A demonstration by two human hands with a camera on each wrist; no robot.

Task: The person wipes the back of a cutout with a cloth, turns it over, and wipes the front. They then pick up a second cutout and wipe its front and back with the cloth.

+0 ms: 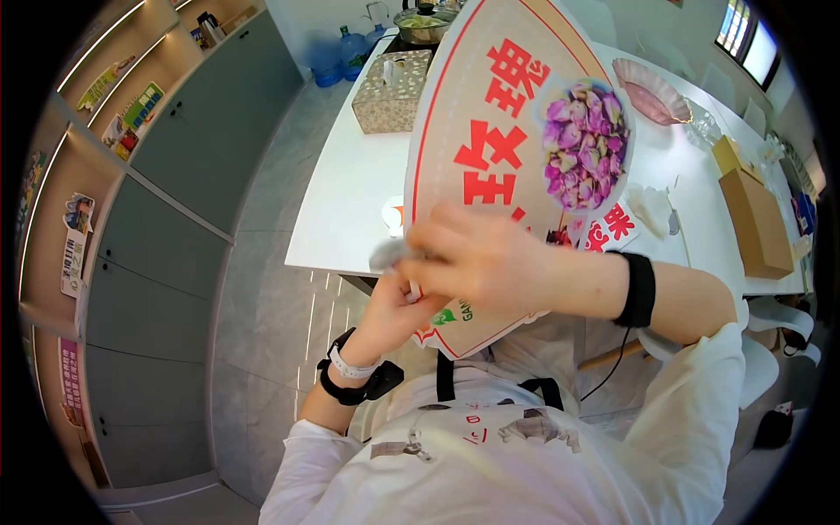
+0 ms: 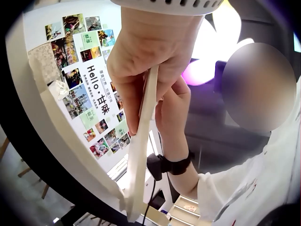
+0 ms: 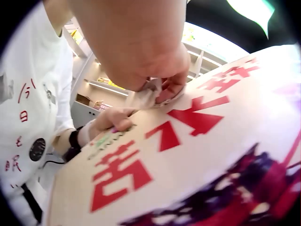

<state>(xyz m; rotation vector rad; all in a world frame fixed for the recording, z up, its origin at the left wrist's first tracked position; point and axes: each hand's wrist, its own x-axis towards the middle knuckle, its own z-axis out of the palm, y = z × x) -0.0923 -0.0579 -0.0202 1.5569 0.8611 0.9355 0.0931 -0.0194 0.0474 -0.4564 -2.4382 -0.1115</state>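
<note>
A large fan-shaped sign board (image 1: 437, 166) with red characters and a picture of purple petals stands tilted in front of the person. Near its narrow lower end, the left hand (image 1: 398, 317) grips the edge, thumb on one face; the left wrist view shows the board's thin pale edge (image 2: 139, 160) between thumb and fingers. Just above, the right hand (image 1: 490, 258) is bent over the same edge, pinching a crumpled whitish tissue (image 3: 148, 95) against it. In the right wrist view, the board's other face (image 3: 244, 113) carries red characters and a dark red picture.
Behind the board stretches a white table (image 1: 337, 206), with a patterned tissue box (image 1: 392, 96), a pot (image 1: 424, 24), a pink scalloped dish (image 1: 649, 92) and a cardboard box (image 1: 754, 223). Crumpled white tissue (image 1: 647, 210) lies behind the board. Grey cabinets (image 1: 166, 245) line the left side.
</note>
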